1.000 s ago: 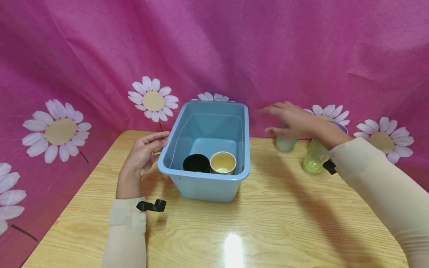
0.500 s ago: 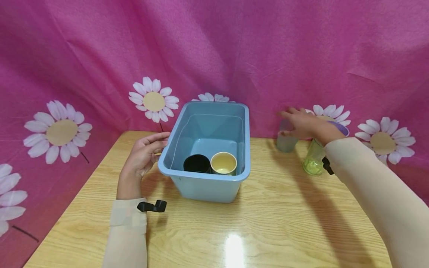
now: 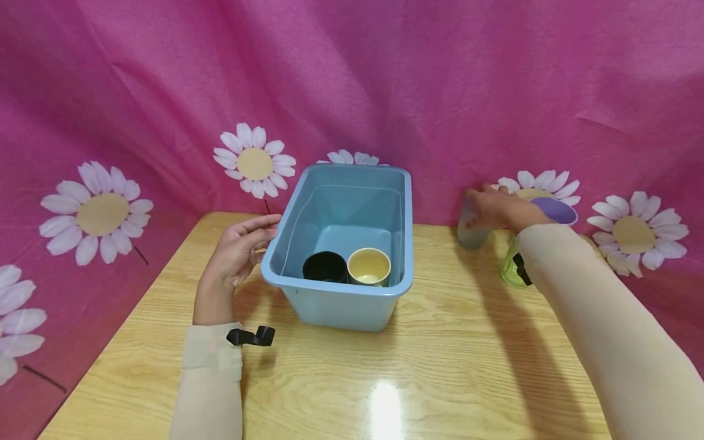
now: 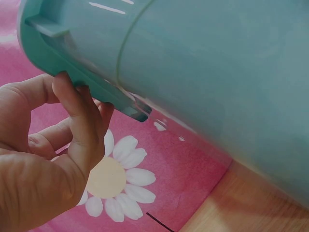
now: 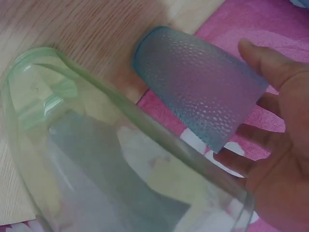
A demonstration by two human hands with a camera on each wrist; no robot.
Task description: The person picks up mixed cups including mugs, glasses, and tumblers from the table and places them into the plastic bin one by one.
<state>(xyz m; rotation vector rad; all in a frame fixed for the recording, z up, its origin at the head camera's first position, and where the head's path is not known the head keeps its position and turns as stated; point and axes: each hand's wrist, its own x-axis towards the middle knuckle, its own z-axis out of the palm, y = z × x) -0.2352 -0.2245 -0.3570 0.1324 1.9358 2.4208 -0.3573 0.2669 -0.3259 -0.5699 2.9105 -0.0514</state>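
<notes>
A blue plastic bin (image 3: 341, 311) stands mid-table, with a black cup (image 3: 324, 267) and a cream cup (image 3: 369, 267) inside near its front wall. At its left side my left hand (image 3: 233, 253) touches the rim with bent, relaxed fingertips; the left wrist view shows the fingers (image 4: 84, 121) against the rim's underside. My right hand (image 3: 497, 206) is at the back right, by the mouth of a bluish textured glass (image 5: 198, 82) standing on the table. The thumb lies on one side and the spread fingers on the other, without a clear grip.
A tall greenish clear glass (image 5: 120, 159) stands close beside the right hand, partly hidden by the sleeve in the head view; a purple oval (image 3: 557, 210) shows at its top. A pink flowered curtain (image 3: 440, 91) hangs behind the wooden table (image 3: 308, 379).
My right hand has moved right and lower, from left of the bluish glass to around its upper part. The left hand stays at the bin.
</notes>
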